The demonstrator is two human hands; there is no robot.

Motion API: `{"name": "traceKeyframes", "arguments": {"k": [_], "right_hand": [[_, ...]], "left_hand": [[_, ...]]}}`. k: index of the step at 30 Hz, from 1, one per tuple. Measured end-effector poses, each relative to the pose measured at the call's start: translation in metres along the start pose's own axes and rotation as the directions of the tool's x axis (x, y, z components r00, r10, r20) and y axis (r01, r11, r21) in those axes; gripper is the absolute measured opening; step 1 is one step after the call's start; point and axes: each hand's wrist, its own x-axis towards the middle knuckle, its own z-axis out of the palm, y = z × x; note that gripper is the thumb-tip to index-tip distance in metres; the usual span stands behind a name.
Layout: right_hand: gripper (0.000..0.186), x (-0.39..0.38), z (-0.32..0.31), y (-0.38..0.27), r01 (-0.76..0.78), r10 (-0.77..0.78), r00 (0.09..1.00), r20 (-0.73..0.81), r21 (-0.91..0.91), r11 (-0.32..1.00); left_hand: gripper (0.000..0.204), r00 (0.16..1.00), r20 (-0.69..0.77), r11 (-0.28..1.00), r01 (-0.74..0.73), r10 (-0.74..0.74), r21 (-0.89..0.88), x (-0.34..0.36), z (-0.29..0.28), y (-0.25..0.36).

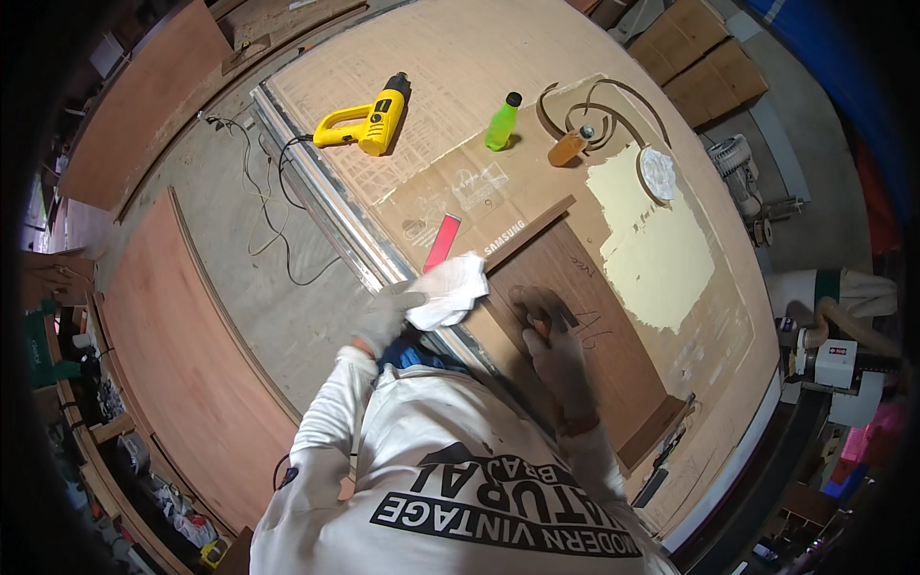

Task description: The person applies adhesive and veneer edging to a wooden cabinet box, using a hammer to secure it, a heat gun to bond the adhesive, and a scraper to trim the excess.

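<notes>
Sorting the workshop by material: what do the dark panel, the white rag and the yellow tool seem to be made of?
Panel: apparently wood or veneered board, matt brown with faint grain. Rag: soft crumpled cloth or paper, held in the left hand. Yellow tool: glossy moulded plastic, it seems.

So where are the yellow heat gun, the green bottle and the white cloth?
yellow heat gun (376, 120), head view, on its yellow body.
green bottle (499, 126), head view, on its green middle.
white cloth (450, 289), head view, on its crumpled centre, by the left hand (388, 316).
</notes>
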Motion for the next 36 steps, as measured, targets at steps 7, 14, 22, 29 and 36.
{"name": "traceKeyframes", "arguments": {"k": [7, 14, 22, 29, 36], "right_hand": [[0.045, 0.021, -0.001, -0.037, 0.011, -0.013, 0.993, 0.117, 0.016, 1.0], [0.045, 0.047, 0.059, 0.014, 0.026, 0.099, 0.943, 0.317, -0.369, 0.929], [0.055, 0.051, 0.062, 0.014, 0.299, -0.243, 0.936, 0.254, -0.212, 0.93], [0.027, 0.062, 0.068, 0.023, 0.33, -0.308, 0.944, 0.119, -0.299, 0.896], [0.024, 0.075, 0.022, 0.04, 0.209, -0.234, 0.963, -0.133, -0.178, 0.962]], "left_hand": [[0.042, 0.986, -0.162, 0.976, 0.003, 0.034, 0.219, 0.034, 0.05, -0.006], [0.04, 0.993, -0.115, 0.975, -0.011, 0.038, 0.221, 0.036, 0.046, -0.017], [0.041, 0.99, -0.114, 0.965, -0.046, 0.077, 0.259, 0.042, 0.042, -0.026], [0.044, 0.99, -0.131, 0.963, -0.007, 0.043, 0.268, 0.041, 0.037, -0.027], [0.05, 0.977, -0.059, 0.887, -0.209, 0.203, -0.412, 0.059, -0.039, -0.009]]}}
